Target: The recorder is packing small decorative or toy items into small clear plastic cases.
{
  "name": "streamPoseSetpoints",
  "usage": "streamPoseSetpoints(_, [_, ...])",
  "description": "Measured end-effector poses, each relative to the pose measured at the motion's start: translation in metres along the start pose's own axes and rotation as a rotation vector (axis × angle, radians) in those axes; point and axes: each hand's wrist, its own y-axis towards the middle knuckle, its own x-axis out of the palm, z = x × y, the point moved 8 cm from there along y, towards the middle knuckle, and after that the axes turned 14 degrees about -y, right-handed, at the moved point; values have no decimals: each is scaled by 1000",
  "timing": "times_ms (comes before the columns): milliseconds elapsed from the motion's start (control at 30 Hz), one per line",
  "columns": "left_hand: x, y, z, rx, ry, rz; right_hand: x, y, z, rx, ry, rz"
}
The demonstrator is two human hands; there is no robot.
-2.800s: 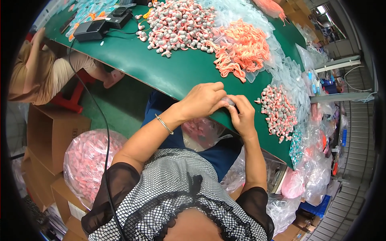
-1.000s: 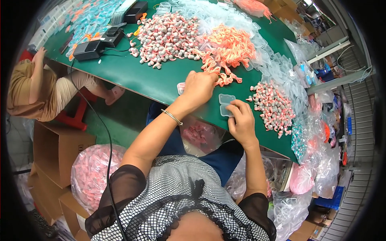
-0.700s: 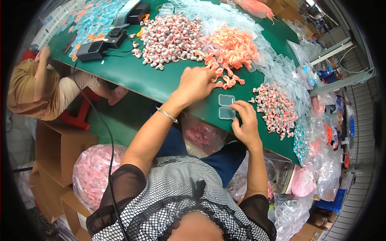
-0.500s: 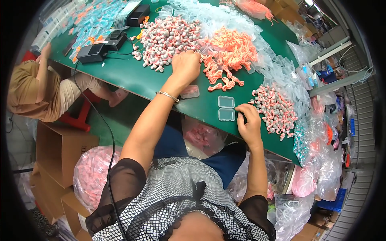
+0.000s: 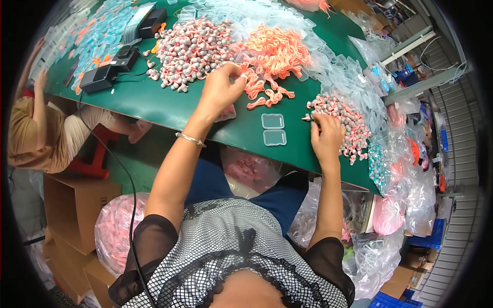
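My left hand point(image 5: 222, 91) is raised between a large heap of small pink-and-grey pieces point(image 5: 190, 54) and a pile of orange cord bundles point(image 5: 277, 49). Its thumb and fingers are pinched together; whatever they hold is too small to make out. At the edge of a smaller heap of pink-and-grey pieces point(image 5: 354, 120), my right hand point(image 5: 328, 137) has its fingers bent over the pieces, thumb apart from the forefinger. Between my hands an opened clear plastic case point(image 5: 275, 137) lies flat. Beside my left wrist, another case point(image 5: 226, 113) with pink contents is partly hidden.
Clear plastic cases point(image 5: 331, 66) are heaped along the table's far side. Black boxes point(image 5: 99, 78) with a cable stand at left, near a seated person point(image 5: 38, 123). Below the table are cardboard boxes point(image 5: 77, 210) and a bag of pink pieces point(image 5: 115, 226).
My right hand has moved from beside the opened case onto the smaller heap. My left hand has turned and drawn back slightly from the large heap. The whole view has shifted.
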Motion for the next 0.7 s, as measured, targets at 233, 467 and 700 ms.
streamPoseSetpoints(233, [45, -52, 27, -258, -561, -199, 16, 9, -17, -112, -141, -15])
streamPoseSetpoints(467, [57, -102, 56, -44, -184, -315, -5, 3, -43, -83, 546, -175])
streamPoseSetpoints(700, [64, -115, 63, 223, 90, -265, -1, -9, -76, -161, 474, -412])
